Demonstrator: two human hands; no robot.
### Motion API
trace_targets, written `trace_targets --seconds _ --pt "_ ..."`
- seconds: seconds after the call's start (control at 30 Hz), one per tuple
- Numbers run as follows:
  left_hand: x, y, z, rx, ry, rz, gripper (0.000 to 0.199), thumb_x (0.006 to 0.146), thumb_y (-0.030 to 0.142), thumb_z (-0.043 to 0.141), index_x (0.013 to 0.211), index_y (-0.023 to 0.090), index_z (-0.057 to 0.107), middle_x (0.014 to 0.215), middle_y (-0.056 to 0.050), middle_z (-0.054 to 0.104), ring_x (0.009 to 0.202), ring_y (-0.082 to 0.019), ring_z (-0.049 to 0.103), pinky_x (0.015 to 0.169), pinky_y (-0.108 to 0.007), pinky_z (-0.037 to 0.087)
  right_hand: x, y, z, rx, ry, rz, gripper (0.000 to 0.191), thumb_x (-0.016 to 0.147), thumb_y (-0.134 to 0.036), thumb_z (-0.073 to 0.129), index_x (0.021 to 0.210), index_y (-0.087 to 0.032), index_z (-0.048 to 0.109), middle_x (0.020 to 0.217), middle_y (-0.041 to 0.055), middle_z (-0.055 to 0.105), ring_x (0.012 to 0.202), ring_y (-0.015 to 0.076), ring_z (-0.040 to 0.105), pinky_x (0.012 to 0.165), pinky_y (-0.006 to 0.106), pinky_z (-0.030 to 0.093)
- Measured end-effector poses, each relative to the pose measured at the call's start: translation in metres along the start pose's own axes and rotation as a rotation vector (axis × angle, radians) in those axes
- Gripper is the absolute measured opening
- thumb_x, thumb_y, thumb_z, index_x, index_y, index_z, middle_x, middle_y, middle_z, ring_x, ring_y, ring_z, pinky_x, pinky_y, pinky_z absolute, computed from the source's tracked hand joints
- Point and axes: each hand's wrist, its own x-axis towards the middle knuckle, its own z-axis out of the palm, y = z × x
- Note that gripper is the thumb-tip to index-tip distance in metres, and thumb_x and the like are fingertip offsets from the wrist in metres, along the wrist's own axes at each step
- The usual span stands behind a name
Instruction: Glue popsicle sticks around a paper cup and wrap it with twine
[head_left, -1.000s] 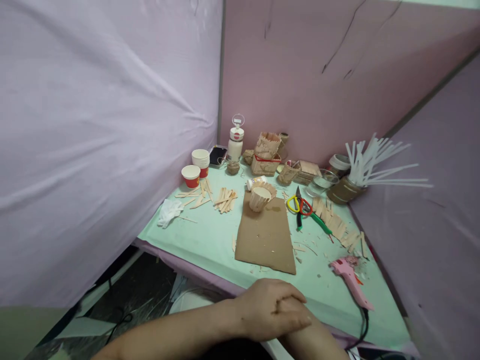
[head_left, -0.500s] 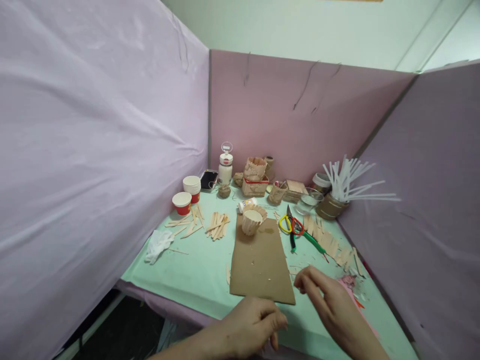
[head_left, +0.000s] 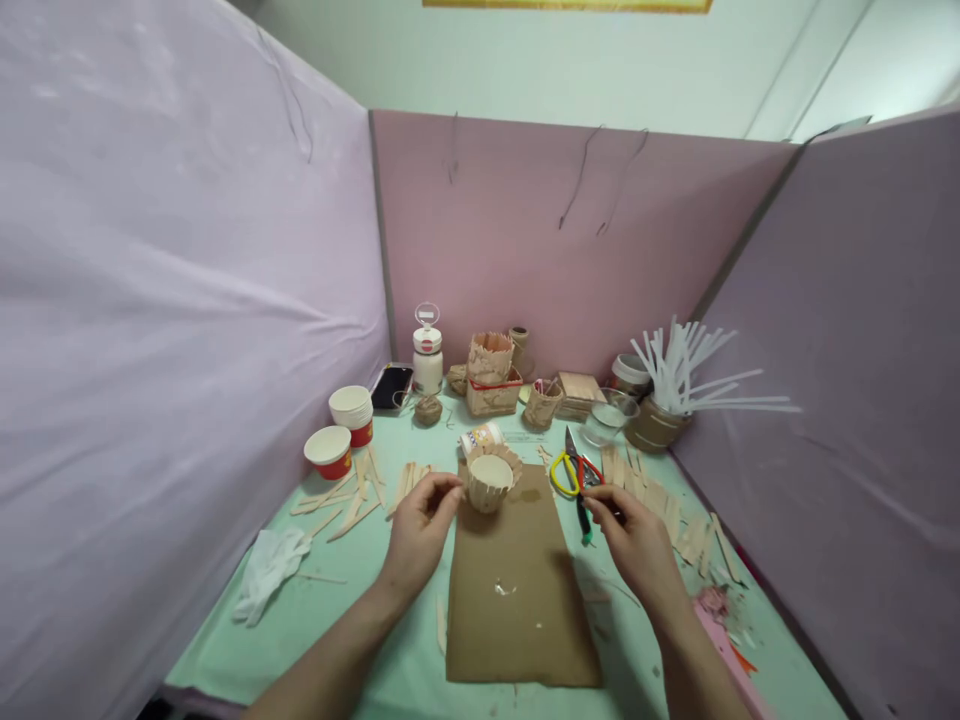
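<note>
A small cup (head_left: 491,485) ringed with wooden craft-stick pieces stands on the far part of a brown cardboard sheet (head_left: 517,640). Close by its left side is my left hand (head_left: 421,528), thumb and forefinger pinched together; I see nothing between them. My right hand (head_left: 634,535) is over the table to the right of the cardboard, its fingers curled with the tips together and no object showing in them. Just beyond those fingertips lie scissors with yellow and red handles (head_left: 564,474), crossed with a green-and-black-handled cutter (head_left: 583,520), partly covered by the hand.
Loose craft sticks (head_left: 352,500), paper cups (head_left: 328,452) and a crumpled tissue (head_left: 270,570) are on the left. Along the back stand a white bottle (head_left: 428,362), twine-wrapped containers (head_left: 493,397) and a glass bowl (head_left: 609,418). White sticks (head_left: 682,375) fan from a pot at right.
Both hands have moved forward from the near table edge, the left toward the cup and the right toward the scissors. The view has shifted, and white bits now show on the cardboard.
</note>
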Motion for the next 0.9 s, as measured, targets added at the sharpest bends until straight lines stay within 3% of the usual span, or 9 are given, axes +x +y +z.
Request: trace_targets --seconds 0.1,0.23,0.47,0.6,0.73,0.77,0.8,0.83,0.9 --pt "0.027 0.004 0.002 -0.050 0.070 0.047 0.026 0.090 0.043 0.061 0.096 0.018 0.067 0.078 -0.002 0.066 0.071 -0.014 0.060 0.069 -0.027 0.050 0.023 -0.004 -0.004 -0.048 0.025 0.027 0.044 0.087 -0.061 0.054 0.072 -0.021 0.065 0.060 0.0029 0.064 0.055 0.0183 0.056 0.055 0.030 0.043" --pt "0.050 -0.011 0.009 -0.090 0.162 0.059 0.028 0.091 0.045 0.060 0.098 0.018 0.066 0.074 0.000 0.062 0.066 -0.013 0.055 0.064 -0.025 0.048 0.050 -0.011 -0.011 -0.050 0.061 0.024 0.048 0.089 -0.065 0.048 0.066 -0.023 0.054 0.056 0.0008 0.059 0.053 0.0166 0.051 0.054 0.028 0.040" --pt "0.049 -0.054 0.008 -0.051 0.206 -0.014 0.034 0.091 0.051 0.059 0.088 0.018 0.063 0.073 -0.002 0.062 0.067 -0.014 0.056 0.065 -0.027 0.048 0.085 -0.021 -0.009 -0.150 -0.060 -0.072 0.056 0.093 -0.067 0.041 0.058 -0.023 0.050 0.052 -0.0005 0.052 0.052 0.0154 0.049 0.054 0.028 0.037" --pt "0.051 -0.049 -0.004 -0.030 0.230 0.016 0.036 0.096 0.049 0.050 0.077 0.020 0.057 0.070 0.000 0.060 0.063 -0.013 0.053 0.062 -0.026 0.046 0.089 -0.032 0.006 -0.188 -0.114 -0.121 0.054 0.092 -0.066 0.044 0.062 -0.023 0.054 0.055 0.0003 0.057 0.052 0.0153 0.050 0.053 0.028 0.037" --pt "0.076 -0.037 -0.023 0.066 0.231 0.040 0.046 0.099 0.047 0.041 0.063 0.020 0.051 0.065 -0.002 0.058 0.063 -0.015 0.055 0.064 -0.028 0.048 0.077 -0.031 0.018 -0.163 -0.101 -0.092 0.049 0.092 -0.063 0.047 0.066 -0.023 0.059 0.056 0.0005 0.060 0.050 0.0156 0.051 0.051 0.027 0.037" --pt "0.087 -0.036 -0.027 0.130 0.214 0.052 0.039 0.098 0.045 0.046 0.069 0.020 0.056 0.073 -0.004 0.062 0.071 -0.016 0.059 0.068 -0.028 0.049 0.072 -0.029 0.019 -0.150 -0.093 -0.071 0.048 0.092 -0.062 0.047 0.067 -0.023 0.060 0.056 0.0005 0.061 0.051 0.0158 0.052 0.051 0.027 0.038" --pt "0.101 -0.037 -0.031 0.196 0.211 0.066 0.024 0.093 0.041 0.055 0.085 0.019 0.062 0.088 -0.005 0.066 0.080 -0.017 0.063 0.072 -0.029 0.051 0.066 -0.027 0.019 -0.140 -0.084 -0.051 0.048 0.092 -0.062 0.048 0.067 -0.023 0.060 0.056 0.0006 0.061 0.051 0.0162 0.054 0.051 0.027 0.039" --pt "0.115 -0.039 -0.034 0.244 0.230 0.077 0.025 0.088 0.036 0.063 0.107 0.020 0.061 0.109 -0.008 0.065 0.090 -0.019 0.065 0.075 -0.030 0.053 0.061 -0.025 0.019 -0.134 -0.077 -0.031 0.047 0.091 -0.061 0.048 0.067 -0.023 0.061 0.057 0.0009 0.062 0.053 0.0166 0.055 0.052 0.027 0.041" --pt "0.144 -0.049 -0.036 0.425 0.206 0.066 0.055 0.080 0.025 0.069 0.132 0.020 0.049 0.133 -0.013 0.054 0.108 -0.022 0.062 0.084 -0.033 0.054 0.050 -0.020 0.017 -0.135 -0.064 0.005 0.047 0.090 -0.061 0.049 0.067 -0.023 0.061 0.059 0.0013 0.063 0.055 0.0171 0.058 0.053 0.026 0.042"
